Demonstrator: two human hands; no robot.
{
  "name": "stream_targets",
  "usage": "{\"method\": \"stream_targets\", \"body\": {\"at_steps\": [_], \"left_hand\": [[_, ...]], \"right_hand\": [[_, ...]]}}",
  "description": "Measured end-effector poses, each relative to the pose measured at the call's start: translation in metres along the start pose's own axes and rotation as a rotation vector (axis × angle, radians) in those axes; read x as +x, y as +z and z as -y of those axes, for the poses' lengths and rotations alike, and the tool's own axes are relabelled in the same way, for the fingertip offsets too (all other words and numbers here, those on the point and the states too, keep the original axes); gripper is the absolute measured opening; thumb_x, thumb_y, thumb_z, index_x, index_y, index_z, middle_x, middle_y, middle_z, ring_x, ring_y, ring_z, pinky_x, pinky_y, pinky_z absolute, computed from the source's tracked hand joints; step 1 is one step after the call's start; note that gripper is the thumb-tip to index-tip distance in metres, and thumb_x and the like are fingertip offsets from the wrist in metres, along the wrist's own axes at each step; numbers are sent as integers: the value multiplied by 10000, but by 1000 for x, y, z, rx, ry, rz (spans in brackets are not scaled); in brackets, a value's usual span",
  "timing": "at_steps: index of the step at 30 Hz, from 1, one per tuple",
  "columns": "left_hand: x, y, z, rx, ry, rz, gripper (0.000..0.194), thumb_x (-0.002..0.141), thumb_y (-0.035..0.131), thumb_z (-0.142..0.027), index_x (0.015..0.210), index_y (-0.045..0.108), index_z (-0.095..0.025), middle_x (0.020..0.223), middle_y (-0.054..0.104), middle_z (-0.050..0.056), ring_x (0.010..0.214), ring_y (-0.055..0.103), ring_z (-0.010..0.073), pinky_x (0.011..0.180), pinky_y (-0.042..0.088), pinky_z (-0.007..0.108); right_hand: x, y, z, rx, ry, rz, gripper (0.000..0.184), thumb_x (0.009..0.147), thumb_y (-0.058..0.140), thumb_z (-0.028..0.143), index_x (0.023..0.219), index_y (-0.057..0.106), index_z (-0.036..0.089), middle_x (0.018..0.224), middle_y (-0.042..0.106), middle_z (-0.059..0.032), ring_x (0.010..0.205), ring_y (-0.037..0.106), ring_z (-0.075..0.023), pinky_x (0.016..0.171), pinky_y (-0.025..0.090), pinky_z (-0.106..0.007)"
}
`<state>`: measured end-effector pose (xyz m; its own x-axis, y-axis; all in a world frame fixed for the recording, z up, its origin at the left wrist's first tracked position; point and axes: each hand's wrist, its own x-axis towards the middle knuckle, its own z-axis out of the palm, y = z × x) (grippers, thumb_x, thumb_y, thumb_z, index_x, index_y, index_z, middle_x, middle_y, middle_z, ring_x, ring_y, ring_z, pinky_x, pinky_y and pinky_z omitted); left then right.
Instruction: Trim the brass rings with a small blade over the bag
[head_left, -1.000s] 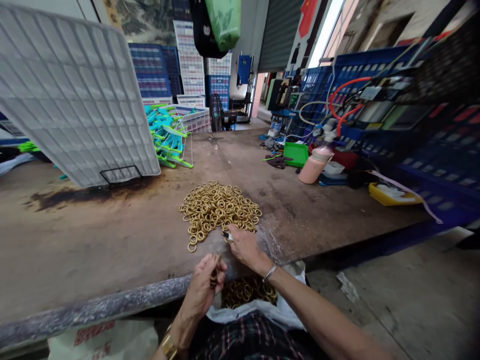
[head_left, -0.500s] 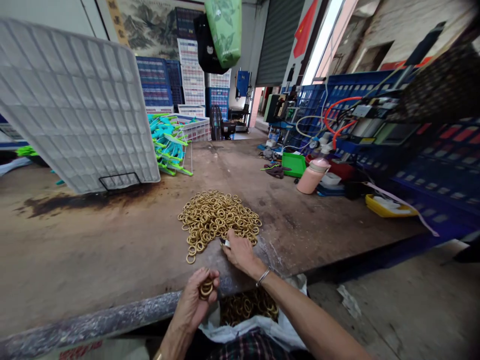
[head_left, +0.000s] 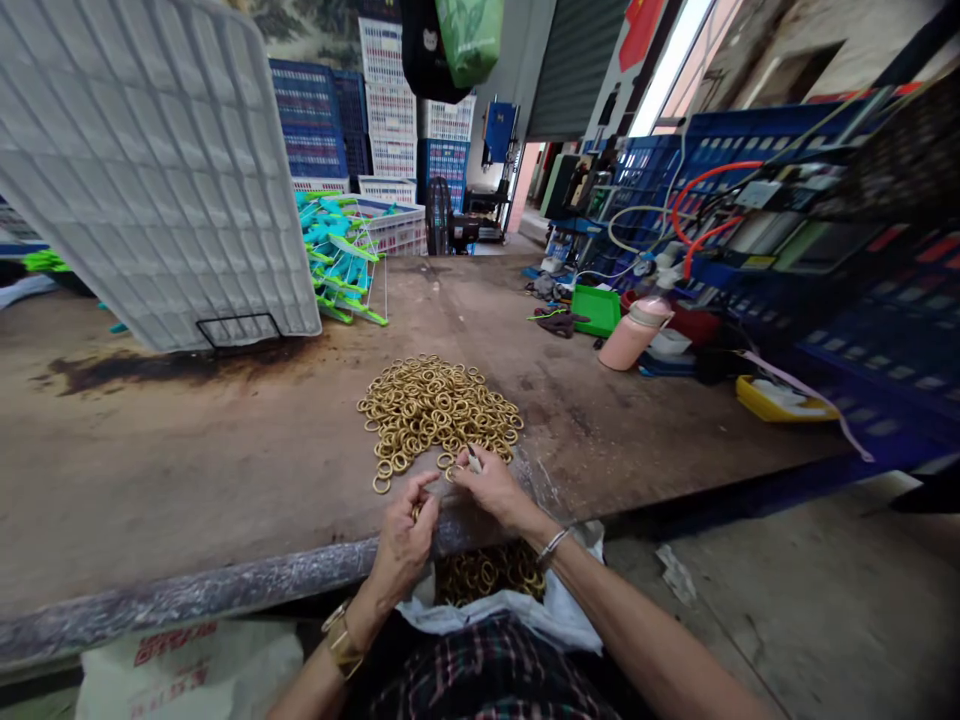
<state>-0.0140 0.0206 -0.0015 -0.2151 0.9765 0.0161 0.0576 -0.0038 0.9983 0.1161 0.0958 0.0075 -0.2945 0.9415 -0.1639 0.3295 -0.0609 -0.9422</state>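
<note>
A heap of brass-coloured rings lies on the brown table. My left hand is curled around a few of these rings near the table's front edge; the fingers mostly hide them. Close beside it, at the heap's near side, my right hand grips a small pale tool with a dark tip, whose kind I cannot make out. A ring shows at the right fingertips; whether they pinch it I cannot tell. Below the edge, an open white sack holds many more rings.
A large white plastic crate stands tilted at the left, with green and turquoise hangers behind it. Toward the right are a pink bottle, a green tray and a yellow tray. A fan stands beyond the table.
My left hand has moved up toward the right hand and turned, so its rings show less. The pale tool now points upward, and a ring appears by the right fingertips. The view has tilted down.
</note>
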Motion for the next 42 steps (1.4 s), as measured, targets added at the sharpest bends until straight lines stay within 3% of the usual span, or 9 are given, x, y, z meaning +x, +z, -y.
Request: {"method": "stream_targets", "body": {"at_steps": [3,7,11,17,27,29,32,35,42], "left_hand": [[1,1,0,48,83,47,259,722,564,-230,960,653,-183,662,602,2,575,510,124,599,406,234],[0,1,-1,5,102,60,168,701,592,-236,831,690,-193,781,665,40,725,577,171,712,422,262],[-4,2,-3,-16,21,86,171,744,562,-316,755,657,-174,600,593,2,547,509,122,556,399,223],[-9,6,1,-179,-270,139,304,727,555,-461,727,553,-157,529,475,-47,390,366,51,371,271,167],[-15,4,-2,-388,-387,162,352,682,605,-496,734,483,-170,563,465,-62,393,356,25,362,203,143],[-15,4,-2,-391,-383,150,356,676,611,-497,731,483,-170,558,458,-66,392,356,26,360,201,143],[-14,3,-1,-385,-357,110,360,669,615,-500,735,477,-174,559,461,-67,392,364,30,355,215,147],[-13,3,2,-364,-330,82,358,676,608,-499,746,476,-174,561,465,-66,392,368,32,354,228,149],[-13,1,5,-294,-306,72,324,708,578,-479,745,473,-175,545,477,-65,395,377,38,359,244,150]], "right_hand": [[-12,1,4,280,181,155,201,645,530,311,773,417,206,474,374,124,330,229,-32,350,177,-168],[-24,4,6,429,243,246,248,648,540,380,763,397,212,484,428,118,289,204,-21,309,142,-167],[-28,10,2,340,184,196,229,703,504,404,677,397,203,473,421,103,297,221,-21,321,160,-174],[-27,14,4,51,29,65,141,689,507,264,593,461,171,493,443,68,459,363,-54,439,274,-172],[-27,16,-2,115,-22,185,157,774,434,278,667,477,171,539,507,41,489,446,-77,487,335,-181],[-27,14,-2,6,-73,128,185,812,387,263,706,504,166,570,525,26,529,471,-89,521,350,-190],[-30,11,-3,-341,-199,46,174,813,384,206,743,538,163,630,553,-2,582,471,-106,563,331,-209],[-35,11,-5,-656,-282,120,144,767,418,137,776,560,160,661,583,-25,580,463,-116,563,290,-224],[-38,18,-6,-860,-303,157,208,775,398,140,889,571,156,750,639,-60,640,543,-148,557,264,-249]]}}
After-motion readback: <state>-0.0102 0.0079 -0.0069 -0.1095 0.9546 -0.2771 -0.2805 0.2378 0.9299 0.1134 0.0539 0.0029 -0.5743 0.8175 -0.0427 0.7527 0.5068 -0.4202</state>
